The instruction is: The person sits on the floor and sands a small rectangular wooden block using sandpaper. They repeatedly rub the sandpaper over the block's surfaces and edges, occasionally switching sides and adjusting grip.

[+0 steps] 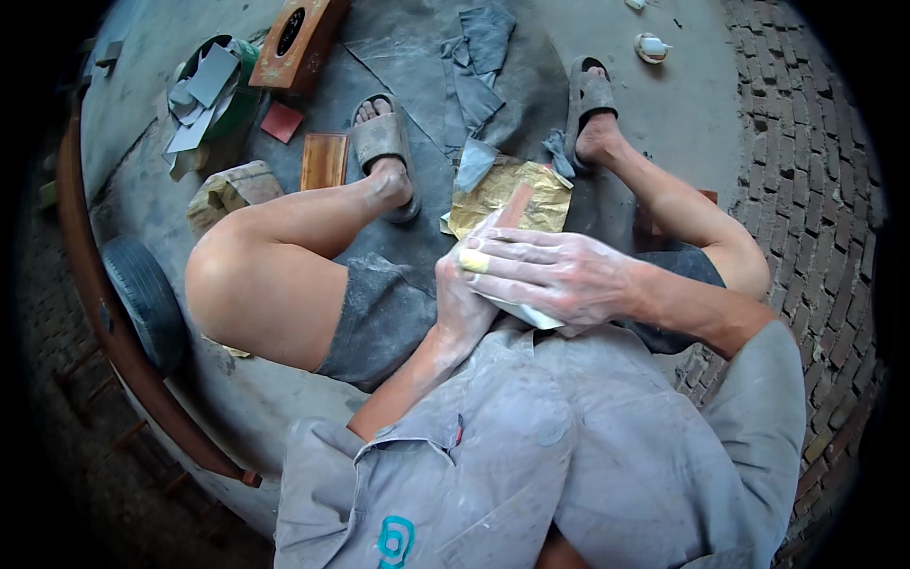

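Just past our dusty grey shirt [502, 427], our right hand [569, 275] lies across our left hand [463, 302], a white sheet [533, 314] below it; how either grip closes, we cannot tell. Our reddish-brown piece [517, 205] juts out beyond both, over crumpled gold paper [485, 196]. Farther off, we see an orange-brown box [318, 47] with an oval opening.

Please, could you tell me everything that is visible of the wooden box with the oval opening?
The wooden box is rectangular and orange-brown, with a glossy-looking, darker side. Its lighter face has a dark oval opening and pale decorative marks. It lies at a slant near the picture's upper edge, which cuts off its far end, close beside the green bucket; whether they touch is unclear. Neither the left hand nor the right hand touches it.
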`<state>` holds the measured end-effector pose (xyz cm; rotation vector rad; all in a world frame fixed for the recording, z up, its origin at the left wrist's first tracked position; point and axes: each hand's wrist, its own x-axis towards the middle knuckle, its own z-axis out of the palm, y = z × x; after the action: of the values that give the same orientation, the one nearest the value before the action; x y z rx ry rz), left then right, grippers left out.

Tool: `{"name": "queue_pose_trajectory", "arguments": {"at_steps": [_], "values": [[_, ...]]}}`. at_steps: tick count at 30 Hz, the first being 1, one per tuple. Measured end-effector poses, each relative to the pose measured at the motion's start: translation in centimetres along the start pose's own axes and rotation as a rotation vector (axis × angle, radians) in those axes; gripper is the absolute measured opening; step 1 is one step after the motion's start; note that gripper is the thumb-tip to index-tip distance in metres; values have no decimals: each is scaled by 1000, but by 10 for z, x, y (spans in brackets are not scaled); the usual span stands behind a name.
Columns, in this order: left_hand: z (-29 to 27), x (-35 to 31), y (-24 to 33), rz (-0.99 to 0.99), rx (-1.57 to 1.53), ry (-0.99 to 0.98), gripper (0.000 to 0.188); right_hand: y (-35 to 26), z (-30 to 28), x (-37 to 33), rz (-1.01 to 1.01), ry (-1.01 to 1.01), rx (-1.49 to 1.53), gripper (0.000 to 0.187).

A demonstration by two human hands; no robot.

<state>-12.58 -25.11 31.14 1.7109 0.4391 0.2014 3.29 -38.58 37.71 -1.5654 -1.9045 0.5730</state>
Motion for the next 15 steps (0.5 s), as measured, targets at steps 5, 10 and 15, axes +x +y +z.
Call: {"name": "queue_pose_trajectory", "arguments": {"at_steps": [5,10,15], "values": [[7,10,13,-83,117,-31,27,27,-4,-26,114,42,-120,72],[3,8,11,-60,-16,17,35,10,-4,-6,49,65,47,61],[1,12,0,40,63,37,25,7,-3,-6,210,65,-91,65]]}}
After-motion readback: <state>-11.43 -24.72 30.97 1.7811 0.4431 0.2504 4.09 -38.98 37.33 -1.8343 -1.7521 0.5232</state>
